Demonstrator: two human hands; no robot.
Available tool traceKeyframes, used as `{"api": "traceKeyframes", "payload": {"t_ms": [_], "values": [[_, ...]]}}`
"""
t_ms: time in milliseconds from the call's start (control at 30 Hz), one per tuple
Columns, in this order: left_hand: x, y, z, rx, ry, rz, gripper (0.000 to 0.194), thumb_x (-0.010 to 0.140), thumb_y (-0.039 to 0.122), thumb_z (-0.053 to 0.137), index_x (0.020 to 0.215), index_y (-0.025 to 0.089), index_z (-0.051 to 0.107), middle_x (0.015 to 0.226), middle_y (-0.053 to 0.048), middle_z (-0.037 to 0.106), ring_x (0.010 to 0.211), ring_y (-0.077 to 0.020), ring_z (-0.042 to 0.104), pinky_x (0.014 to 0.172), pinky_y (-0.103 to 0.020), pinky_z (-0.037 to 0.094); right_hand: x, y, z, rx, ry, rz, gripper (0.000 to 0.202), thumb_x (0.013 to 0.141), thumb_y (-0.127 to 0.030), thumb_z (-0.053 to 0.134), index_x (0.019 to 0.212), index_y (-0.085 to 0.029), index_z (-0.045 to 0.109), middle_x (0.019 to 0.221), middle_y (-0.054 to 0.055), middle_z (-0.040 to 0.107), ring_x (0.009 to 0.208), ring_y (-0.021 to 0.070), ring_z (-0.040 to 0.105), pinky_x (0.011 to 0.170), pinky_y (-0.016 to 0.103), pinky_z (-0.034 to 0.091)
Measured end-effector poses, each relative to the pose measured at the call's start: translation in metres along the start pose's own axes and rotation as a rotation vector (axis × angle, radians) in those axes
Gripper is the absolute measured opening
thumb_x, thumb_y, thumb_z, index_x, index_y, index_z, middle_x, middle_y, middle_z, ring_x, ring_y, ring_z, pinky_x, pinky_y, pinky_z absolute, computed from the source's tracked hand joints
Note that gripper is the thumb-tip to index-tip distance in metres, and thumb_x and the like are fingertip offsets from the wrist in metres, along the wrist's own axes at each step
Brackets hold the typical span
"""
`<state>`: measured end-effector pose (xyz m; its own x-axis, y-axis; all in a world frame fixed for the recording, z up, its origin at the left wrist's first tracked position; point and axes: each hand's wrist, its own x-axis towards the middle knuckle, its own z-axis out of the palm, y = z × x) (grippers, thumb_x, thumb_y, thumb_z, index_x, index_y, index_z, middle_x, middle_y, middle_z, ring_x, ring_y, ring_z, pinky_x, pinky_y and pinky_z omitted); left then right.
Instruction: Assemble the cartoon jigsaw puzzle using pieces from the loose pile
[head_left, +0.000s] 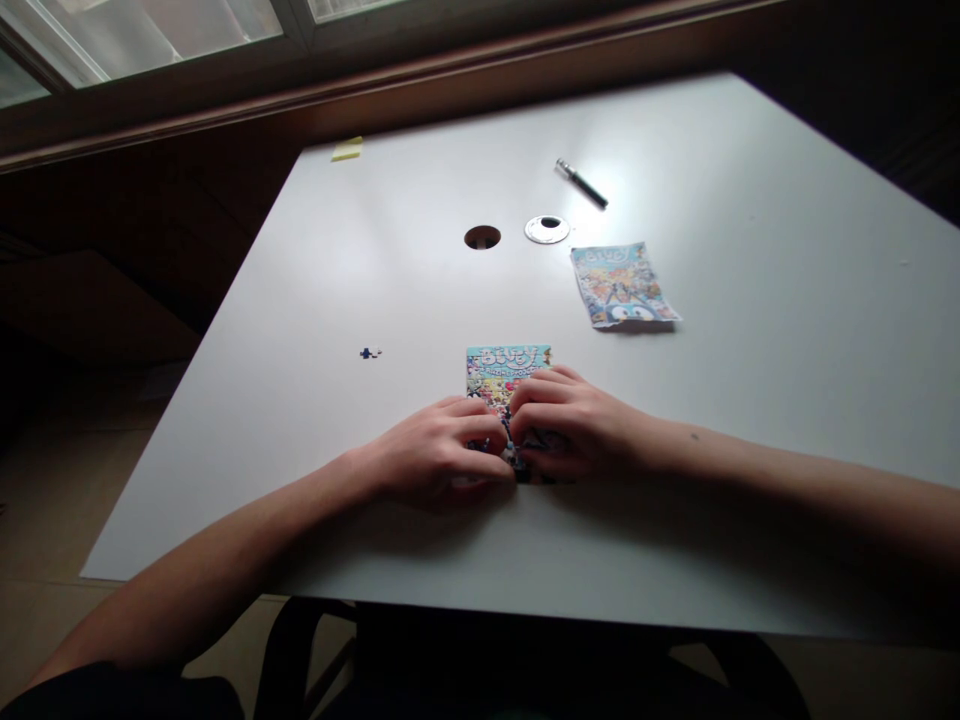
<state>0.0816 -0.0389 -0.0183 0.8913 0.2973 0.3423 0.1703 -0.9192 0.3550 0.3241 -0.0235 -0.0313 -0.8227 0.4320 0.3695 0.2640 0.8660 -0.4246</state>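
A colourful jigsaw puzzle (pixel 510 361), with "Bluey" lettering along its top, lies flat on the white table in front of me. Over its lower left part rests my left hand (pixel 450 450), with thumb and fingers bent together onto the pieces. From the other side my right hand (pixel 566 420) curls its fingers over the lower right part. The fingertips of both hands nearly meet near the bottom edge, and they hide much of the lower picture. Whether a loose piece is pinched there cannot be made out.
To the left lie small joined puzzle pieces (pixel 370 352). A creased printed picture sheet (pixel 624 285) lies beyond my right hand. Farther back are a marker pen (pixel 582 184), a round cable-hole cover (pixel 547 230), an open cable hole (pixel 482 238) and a yellow sticky note (pixel 347 149).
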Motion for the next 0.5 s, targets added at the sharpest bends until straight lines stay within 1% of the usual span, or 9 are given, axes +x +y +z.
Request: {"api": "traceKeyframes", "payload": {"t_ms": [133,333,500], "values": [[-0.0001,-0.0001,0.0000,-0.005,0.002,-0.002,0.011,0.085,0.022,0.065,0.095,0.024,0.067,0.100,-0.005,0.065,0.091,-0.0175,0.056,0.082,-0.032,0.048,0.0008,-0.0011,-0.0009,0.010,0.007,0.009,0.010,0.088,-0.031,0.061,0.091,-0.022,0.061,0.093,0.006,0.064,0.085,0.0188,0.056,0.083,0.035,0.037],[0.0000,-0.0002,-0.0002,-0.025,-0.012,-0.007,0.011,0.087,0.022,0.062,0.096,0.023,0.067,0.100,-0.006,0.066,0.091,-0.0178,0.056,0.082,-0.033,0.047,0.0016,-0.0020,-0.0011,0.017,0.013,0.011,0.011,0.088,-0.031,0.061,0.090,-0.021,0.062,0.092,0.006,0.064,0.086,0.0196,0.055,0.083,0.036,0.037],[0.0003,0.0000,-0.0004,-0.020,0.006,0.017,0.012,0.088,0.023,0.060,0.097,0.023,0.067,0.097,-0.006,0.066,0.087,-0.0175,0.055,0.079,-0.032,0.047,0.0014,-0.0024,-0.0021,0.019,0.001,0.013,0.011,0.088,-0.031,0.060,0.092,-0.022,0.062,0.092,0.006,0.064,0.087,0.0198,0.054,0.084,0.036,0.036]]}}
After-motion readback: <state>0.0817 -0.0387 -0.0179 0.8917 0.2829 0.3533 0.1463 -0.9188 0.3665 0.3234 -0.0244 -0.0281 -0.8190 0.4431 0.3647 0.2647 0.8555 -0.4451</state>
